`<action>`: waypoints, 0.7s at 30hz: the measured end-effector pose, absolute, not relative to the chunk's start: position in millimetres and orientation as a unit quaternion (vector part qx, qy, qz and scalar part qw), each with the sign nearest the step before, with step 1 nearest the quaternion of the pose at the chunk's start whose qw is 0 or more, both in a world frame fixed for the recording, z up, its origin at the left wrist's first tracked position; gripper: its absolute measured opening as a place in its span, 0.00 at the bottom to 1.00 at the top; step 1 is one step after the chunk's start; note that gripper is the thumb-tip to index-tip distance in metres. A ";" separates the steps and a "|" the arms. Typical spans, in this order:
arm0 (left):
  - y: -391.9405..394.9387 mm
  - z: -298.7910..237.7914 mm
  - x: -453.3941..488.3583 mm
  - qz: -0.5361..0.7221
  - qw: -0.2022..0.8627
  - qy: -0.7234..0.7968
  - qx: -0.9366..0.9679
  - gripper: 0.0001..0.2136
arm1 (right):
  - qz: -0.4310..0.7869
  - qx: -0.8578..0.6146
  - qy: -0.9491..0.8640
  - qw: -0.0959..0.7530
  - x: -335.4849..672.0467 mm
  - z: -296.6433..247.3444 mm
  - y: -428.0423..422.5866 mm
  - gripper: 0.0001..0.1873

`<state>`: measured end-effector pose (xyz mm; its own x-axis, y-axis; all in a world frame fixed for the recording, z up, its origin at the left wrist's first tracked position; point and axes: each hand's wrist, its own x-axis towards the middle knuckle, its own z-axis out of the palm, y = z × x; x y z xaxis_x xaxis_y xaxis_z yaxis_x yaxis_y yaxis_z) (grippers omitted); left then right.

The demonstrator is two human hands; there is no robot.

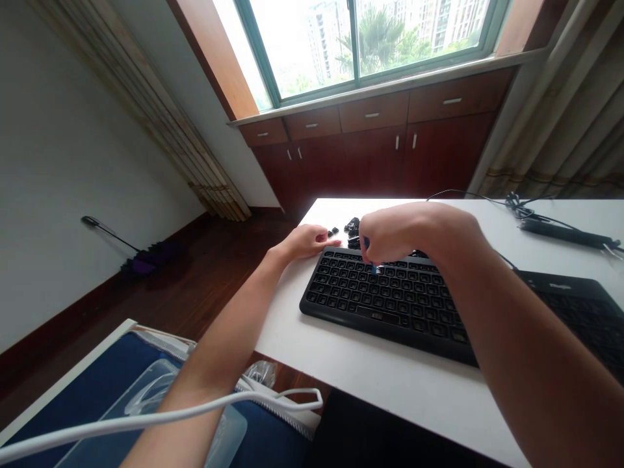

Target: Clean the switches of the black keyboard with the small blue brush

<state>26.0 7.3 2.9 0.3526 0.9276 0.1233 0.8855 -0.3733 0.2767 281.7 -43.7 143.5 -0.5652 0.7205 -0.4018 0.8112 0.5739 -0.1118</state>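
Note:
A black keyboard [390, 328] lies on the white table, most of its keycaps off so that the bare square sockets show. My right hand [397, 231] is closed round a small blue tool [374, 268], its tip down among the sockets in the upper rows. What kind of tool it is I cannot make out, as the fist hides most of it. At the keyboard's far left corner rests my left hand [309, 240], fingers partly bent and one stretched toward the keyboard. Just beyond the keyboard lie loose black keycaps [353, 226] in a small heap.
On the right stands a dark laptop-like device [568, 286], partly behind my right forearm. A black bar with cable [565, 233] lies farther back on the white table [370, 383]. A white tube [160, 419] crosses the lower left, above a blue padded surface [104, 370].

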 end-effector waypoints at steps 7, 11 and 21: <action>8.1 0.4 24.3 0.134 0.080 0.553 0.818 0.26 | -0.175 0.416 0.880 0.149 284.4 141.7 -38.5 0.13; 8.6 -1.4 23.7 0.137 0.085 0.553 0.818 0.26 | -0.193 0.408 0.882 0.133 288.8 140.3 -31.9 0.09; 7.8 -0.1 25.4 0.143 0.083 0.555 0.815 0.26 | -0.105 0.479 0.866 0.095 283.3 139.7 -32.1 0.13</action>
<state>25.4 7.8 -0.1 0.3438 0.9284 0.1410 0.8809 -0.3709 0.2941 283.3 -32.1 139.7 -0.5238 0.8095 -0.2654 0.8495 0.5197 -0.0915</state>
